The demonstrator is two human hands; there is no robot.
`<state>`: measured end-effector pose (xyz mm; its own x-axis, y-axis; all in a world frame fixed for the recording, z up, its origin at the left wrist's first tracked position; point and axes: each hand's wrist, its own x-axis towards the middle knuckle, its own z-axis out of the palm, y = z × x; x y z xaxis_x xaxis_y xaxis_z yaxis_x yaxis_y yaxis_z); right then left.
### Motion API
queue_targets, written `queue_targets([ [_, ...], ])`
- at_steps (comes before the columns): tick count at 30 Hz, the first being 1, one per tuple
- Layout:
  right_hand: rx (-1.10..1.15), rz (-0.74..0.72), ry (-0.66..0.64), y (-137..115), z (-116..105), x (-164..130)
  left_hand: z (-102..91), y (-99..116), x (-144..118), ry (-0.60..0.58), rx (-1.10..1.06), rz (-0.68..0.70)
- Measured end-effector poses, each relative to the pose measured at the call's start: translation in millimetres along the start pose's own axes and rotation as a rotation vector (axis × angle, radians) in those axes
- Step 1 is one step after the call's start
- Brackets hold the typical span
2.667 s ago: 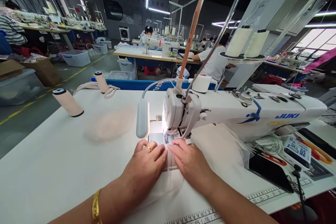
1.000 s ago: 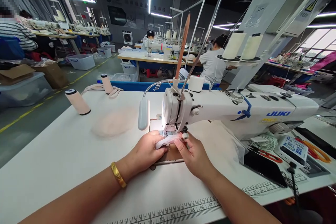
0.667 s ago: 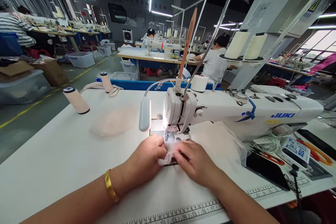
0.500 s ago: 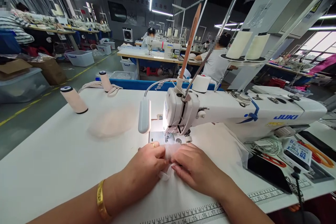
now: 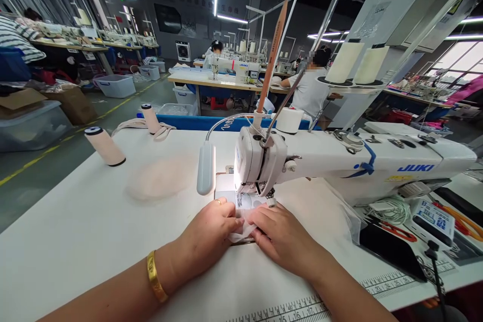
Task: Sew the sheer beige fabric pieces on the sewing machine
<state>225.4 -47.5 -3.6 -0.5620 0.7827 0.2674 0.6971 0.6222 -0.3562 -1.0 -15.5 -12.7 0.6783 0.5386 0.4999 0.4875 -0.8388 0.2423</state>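
Observation:
A white sewing machine [image 5: 260,156] stands in front of me, its lamp [image 5: 206,168] lighting the needle area. Just before the presser foot [image 5: 239,200], sheer pale fabric [image 5: 241,234] lies between my hands. My left hand [image 5: 211,224], with a ring and a gold bangle, pinches the fabric's left side. From the right, my right hand [image 5: 283,234] grips the same fabric with bent fingers. More of the sheer fabric [image 5: 332,211] spreads under the machine arm to the right. The needle tip is too small to make out.
Two peach thread cones [image 5: 105,147] [image 5: 151,119] stand at the table's far left, near a round pale sheer piece [image 5: 162,178]. On the right lie a black phone [image 5: 390,251], a cable coil [image 5: 390,210] and orange-handled scissors [image 5: 470,224]. A printed ruler [image 5: 294,309] runs along the front edge.
Both hands have moved slightly forward with the fabric, closer to the presser foot. A dark slot edge of the machine bed now shows below the fabric. The view has shifted a little.

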Motion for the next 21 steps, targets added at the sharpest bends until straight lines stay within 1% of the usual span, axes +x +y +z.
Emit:
queue_targets([
  [5,0.007,-0.010,0.006,4,5,3,0.6,-9,3,0.004,0.019,0.018],
  [7,0.036,-0.021,0.026,6,8,5,-1.3,-11,5,-0.034,-0.015,-0.017],
  [9,0.099,-0.011,0.057,5,8,8,-5.7,-12,9,-0.097,-0.113,-0.085],
  [11,0.198,0.061,0.103,2,5,13,-12.3,-12,15,-0.170,-0.251,-0.170],
  [13,0.308,0.176,0.132,-3,0,17,-19.4,-12,22,-0.228,-0.364,-0.257],
  [15,0.383,0.267,0.127,-8,-5,20,-24.5,-12,26,-0.257,-0.425,-0.317],
  [16,0.394,0.280,0.118,-9,-7,20,-25.8,-12,26,-0.262,-0.439,-0.320],
  [18,0.350,0.237,0.104,-8,-6,18,-25.4,-11,23,-0.262,-0.425,-0.266],
  [21,0.191,0.047,0.071,-2,1,12,-18.9,-11,12,-0.228,-0.276,-0.150],
])
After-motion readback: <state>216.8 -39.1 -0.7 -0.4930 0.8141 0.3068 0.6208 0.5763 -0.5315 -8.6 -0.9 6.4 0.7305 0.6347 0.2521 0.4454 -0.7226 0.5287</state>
